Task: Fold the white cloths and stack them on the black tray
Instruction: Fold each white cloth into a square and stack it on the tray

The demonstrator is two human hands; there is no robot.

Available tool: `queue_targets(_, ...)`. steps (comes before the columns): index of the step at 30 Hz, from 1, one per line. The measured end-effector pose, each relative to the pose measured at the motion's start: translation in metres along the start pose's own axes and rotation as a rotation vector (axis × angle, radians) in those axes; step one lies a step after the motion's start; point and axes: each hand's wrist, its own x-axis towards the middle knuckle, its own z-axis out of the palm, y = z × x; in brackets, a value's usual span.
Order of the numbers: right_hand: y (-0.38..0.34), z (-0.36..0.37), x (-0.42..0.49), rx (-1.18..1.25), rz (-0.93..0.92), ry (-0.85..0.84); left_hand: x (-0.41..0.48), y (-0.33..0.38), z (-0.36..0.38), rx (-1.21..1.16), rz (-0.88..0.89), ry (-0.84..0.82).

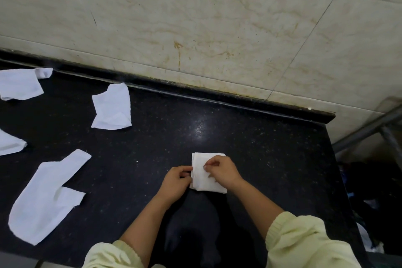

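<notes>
A small folded white cloth (201, 180) lies on the black counter (261, 159) right of centre. My left hand (175, 183) pinches its left edge. My right hand (221, 171) rests on top of it, fingertips pinching the upper layer. Several unfolded white cloths lie to the left: a large one (46, 200) at the front left, one (113, 109) near the back, one (20, 84) at the far back left, and one (8, 143) cut off by the left border. No black tray is in view.
A stained marble wall (217, 28) rises behind the counter. The counter ends at its right edge (339, 180), with a metal frame (374, 128) and dark clutter beyond. Pale yellow sleeves cover my forearms.
</notes>
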Motion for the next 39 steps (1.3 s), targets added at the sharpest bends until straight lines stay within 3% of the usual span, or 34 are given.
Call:
queue_targets(5,0.015,-0.044,0.001,0.122,0.107,0.175,0.009,0.003,-0.001,-0.095,-0.173,0.221)
queue_targets(10,0.032,-0.054,-0.007,0.184,0.212,0.171,0.013,0.014,0.004,-0.062,-0.224,0.301)
queue_targets(20,0.033,-0.025,-0.007,0.295,0.297,0.117,0.016,0.039,0.017,0.071,-0.319,0.144)
queue_targets(23,0.027,-0.024,-0.01,0.463,0.358,0.096,0.016,0.04,0.02,0.05,-0.344,0.111)
queue_targets(31,0.023,-0.039,-0.02,0.696,0.404,0.037,0.007,0.05,0.017,-0.331,-0.454,-0.035)
queue_targets(39,0.014,-0.067,-0.037,0.835,0.26,0.017,-0.003,0.074,0.019,-0.517,-0.292,-0.14)
